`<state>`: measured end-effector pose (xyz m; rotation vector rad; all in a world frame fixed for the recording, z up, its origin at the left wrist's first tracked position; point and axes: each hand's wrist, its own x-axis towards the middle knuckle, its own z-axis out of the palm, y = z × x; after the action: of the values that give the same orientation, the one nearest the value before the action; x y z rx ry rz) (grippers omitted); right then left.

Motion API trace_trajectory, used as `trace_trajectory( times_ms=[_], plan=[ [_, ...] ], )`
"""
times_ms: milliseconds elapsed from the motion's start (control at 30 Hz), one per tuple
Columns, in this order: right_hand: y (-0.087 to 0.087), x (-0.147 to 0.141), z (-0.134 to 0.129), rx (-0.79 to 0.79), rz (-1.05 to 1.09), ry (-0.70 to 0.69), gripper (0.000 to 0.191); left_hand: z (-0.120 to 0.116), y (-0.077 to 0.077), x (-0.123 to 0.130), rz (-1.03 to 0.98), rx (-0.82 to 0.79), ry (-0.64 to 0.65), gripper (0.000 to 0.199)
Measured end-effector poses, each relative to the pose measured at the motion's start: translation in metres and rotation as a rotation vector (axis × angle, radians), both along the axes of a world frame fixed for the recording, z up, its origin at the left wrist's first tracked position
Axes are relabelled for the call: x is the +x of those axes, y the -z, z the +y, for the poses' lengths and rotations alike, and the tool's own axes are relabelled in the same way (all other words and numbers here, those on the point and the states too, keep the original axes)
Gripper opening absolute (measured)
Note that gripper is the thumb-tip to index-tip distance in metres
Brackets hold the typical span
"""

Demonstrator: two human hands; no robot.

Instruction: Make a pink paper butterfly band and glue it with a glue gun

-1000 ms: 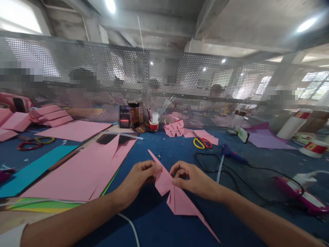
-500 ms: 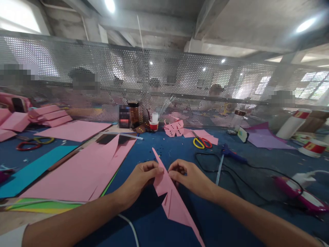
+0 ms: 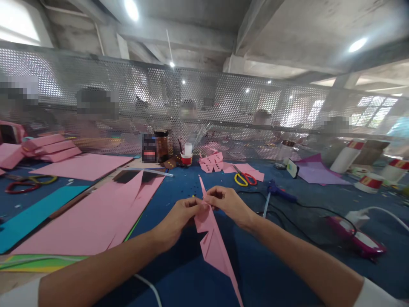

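A folded piece of pink paper (image 3: 214, 245) with a notched left edge slants between my hands, its long tail reaching down to the bottom of the view. My left hand (image 3: 185, 215) pinches its left side near the upper part, thumb on top. Just above and to the right, my right hand (image 3: 225, 202) pinches the folded edge near the narrow tip. Both hands are closed on the paper, with the fingertips close together. Some fingers are hidden behind it. Beyond my hands lie a pink dotted paper piece (image 3: 211, 162) and scissors (image 3: 245, 178) with yellow and red handles.
Large pink sheets (image 3: 79, 217) and a teal strip (image 3: 41, 213) lie at left. A blue glue gun (image 3: 281, 191) with a black cord and a magenta power strip (image 3: 354, 238) are at right. A perforated metal screen (image 3: 223, 98) stands behind the blue table.
My right hand has moved up the paper's folded edge toward the tip, and the paper stands somewhat steeper. The whole view has shifted slightly to the right.
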<state>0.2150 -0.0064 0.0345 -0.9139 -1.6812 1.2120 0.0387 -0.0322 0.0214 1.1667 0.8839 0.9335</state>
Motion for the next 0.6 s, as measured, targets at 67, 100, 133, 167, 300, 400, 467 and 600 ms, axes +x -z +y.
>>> trace_trajectory(
  times_ms=[67, 100, 133, 167, 300, 400, 467, 600],
  plan=[
    [0.001, 0.001, 0.001, -0.019, 0.001, -0.009, 0.024, 0.001, 0.0, 0.003, -0.002, -0.01, -0.015, 0.025],
    [0.002, 0.002, 0.003, -0.028, -0.001, -0.01, 0.024, 0.001, 0.0, 0.005, -0.002, -0.01, -0.023, 0.024],
    [0.002, 0.003, 0.005, -0.036, -0.005, -0.013, 0.025, 0.002, -0.001, 0.006, -0.001, -0.007, -0.029, 0.024],
    [0.003, 0.005, 0.007, -0.041, -0.007, -0.015, 0.025, 0.003, -0.002, 0.008, 0.001, -0.006, -0.036, 0.023],
    [0.005, 0.014, 0.015, -0.068, -0.013, -0.027, 0.027, 0.008, -0.003, 0.014, 0.01, 0.004, -0.056, 0.025],
    [0.007, 0.021, 0.018, -0.078, -0.04, -0.041, 0.029, 0.012, -0.001, 0.018, 0.013, -0.002, -0.064, 0.025],
    [0.007, 0.023, 0.019, -0.073, -0.046, -0.051, 0.028, 0.014, 0.002, 0.019, 0.017, -0.004, -0.066, 0.025],
    [0.01, 0.022, 0.02, -0.064, -0.053, -0.043, 0.024, 0.018, 0.008, 0.017, 0.055, 0.034, -0.081, 0.026]
  ],
)
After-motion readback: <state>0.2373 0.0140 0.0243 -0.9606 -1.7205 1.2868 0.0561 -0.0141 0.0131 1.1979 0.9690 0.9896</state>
